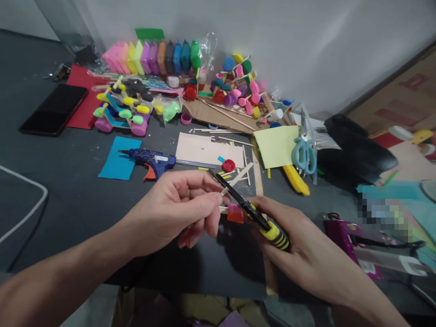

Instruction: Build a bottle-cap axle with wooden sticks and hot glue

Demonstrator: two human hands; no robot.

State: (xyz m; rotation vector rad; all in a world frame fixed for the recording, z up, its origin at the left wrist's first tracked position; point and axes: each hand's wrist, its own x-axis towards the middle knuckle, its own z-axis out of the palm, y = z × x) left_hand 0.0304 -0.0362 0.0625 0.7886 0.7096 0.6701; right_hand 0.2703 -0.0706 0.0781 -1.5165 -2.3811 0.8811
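My left hand (190, 204) is closed, pinching the near end of a flat wooden stick (240, 175) between thumb and forefinger. My right hand (296, 240) grips black pliers by their yellow-and-black handles (277, 236). The black jaws (235, 195) cross the stick just beyond my left fingertips; whether they bite into it I cannot tell. Just below the jaws, between my hands, is a pink and red cap-like piece (235, 213) with thin pale sticks at its left side. My fingers hide part of those sticks.
Behind my hands lie a blue glue gun (153, 159), a red cap (228, 165), blue-handled scissors (304, 152) and a yellow cutter (296, 179). A small toy car (122, 111), a phone (54, 109), and coloured clay packs (153, 58) stand farther back. A purple device (350, 240) sits right.
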